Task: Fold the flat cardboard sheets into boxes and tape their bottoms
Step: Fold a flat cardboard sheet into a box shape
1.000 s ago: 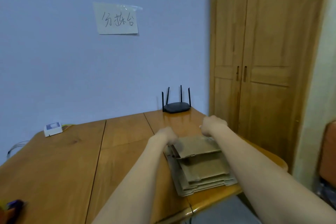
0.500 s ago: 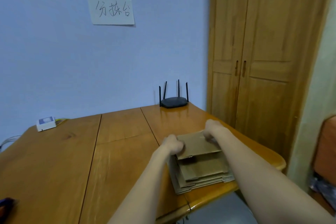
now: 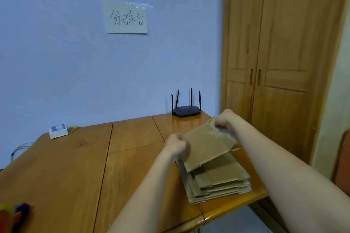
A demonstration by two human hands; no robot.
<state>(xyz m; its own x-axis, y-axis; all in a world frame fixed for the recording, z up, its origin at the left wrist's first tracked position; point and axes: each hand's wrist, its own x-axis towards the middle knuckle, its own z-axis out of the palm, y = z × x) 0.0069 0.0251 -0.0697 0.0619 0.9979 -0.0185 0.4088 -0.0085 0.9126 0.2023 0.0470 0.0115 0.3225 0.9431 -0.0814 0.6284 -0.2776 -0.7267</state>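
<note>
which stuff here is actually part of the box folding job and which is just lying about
Part of the job:
- top cardboard sheet, held by left hand and right hand
- stack of flat cardboard sheets

Lying about:
- black router
- small white box
- paper sign on the wall
- wooden wardrobe

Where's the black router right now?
In the head view, the router sits at the table's far right corner against the blue wall, beyond the hands and left of the wooden wardrobe.

A paper note (image 3: pixel 125 17) taped to the blue wall (image 3: pixel 56 53) carries three handwritten characters, 分拣台; nothing else legible appears anywhere
</note>
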